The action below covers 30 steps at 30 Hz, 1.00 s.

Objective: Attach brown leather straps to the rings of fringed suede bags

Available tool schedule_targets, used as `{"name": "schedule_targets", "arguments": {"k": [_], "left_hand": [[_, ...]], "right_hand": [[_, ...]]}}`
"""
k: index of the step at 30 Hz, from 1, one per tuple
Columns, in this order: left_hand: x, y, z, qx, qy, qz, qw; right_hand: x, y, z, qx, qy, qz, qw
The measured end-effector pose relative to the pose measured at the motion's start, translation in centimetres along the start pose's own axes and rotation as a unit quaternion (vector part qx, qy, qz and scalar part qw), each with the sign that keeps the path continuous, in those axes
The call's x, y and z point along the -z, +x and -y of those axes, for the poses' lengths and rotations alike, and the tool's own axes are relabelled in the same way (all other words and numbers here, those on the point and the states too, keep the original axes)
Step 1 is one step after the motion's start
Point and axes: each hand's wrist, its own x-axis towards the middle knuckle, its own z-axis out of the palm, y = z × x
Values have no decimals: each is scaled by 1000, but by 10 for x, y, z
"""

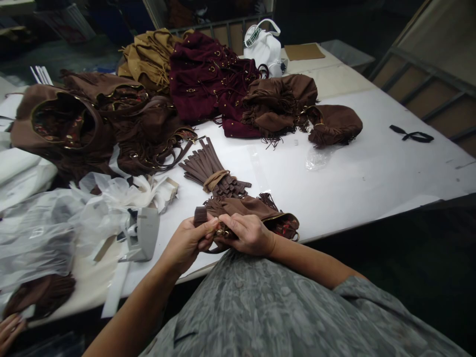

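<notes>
grey mottled camo-like top (267, 302), short slvs, slit-like dark mark near waist, bare forearms w/o gloves

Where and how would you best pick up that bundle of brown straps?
I'd grip the bundle at its tan tie, coming from above with fingers on both long sides. The tie gathers the straps there, while the far ends fan out, so grabbing those would probably catch only a few.

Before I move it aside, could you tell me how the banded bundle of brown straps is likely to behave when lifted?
The bundle would probably lift as one piece, since a tan band cinches it. Its loose ends, fanned out beyond the band, may flop or splay.
</notes>
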Motion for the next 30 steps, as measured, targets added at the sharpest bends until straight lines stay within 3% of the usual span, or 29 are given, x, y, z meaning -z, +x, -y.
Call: {"name": "schedule_targets", "arguments": {"k": [9,15,19,23,26,30], "left_hand": [[12,2,-8,4,28,26,999],[14,4,-12,15,27,44,999],[13,3,-6,5,-2,49,999],[15,1,2,-61,70,25,995],[13,-2,5,-118,128,-7,985],[4,-6,1,-157,80,-58,983]], "right_hand": [[17,17,-3,16,21,140,990],[7,14,-6,56,-27,58,996],[-2,10,-4,38,-12,-4,999],[-6,7,1,-13,-8,-46,999],[-4,8,7,-58,40,-43,997],[1,11,12,-190,112,-13,975]]}}
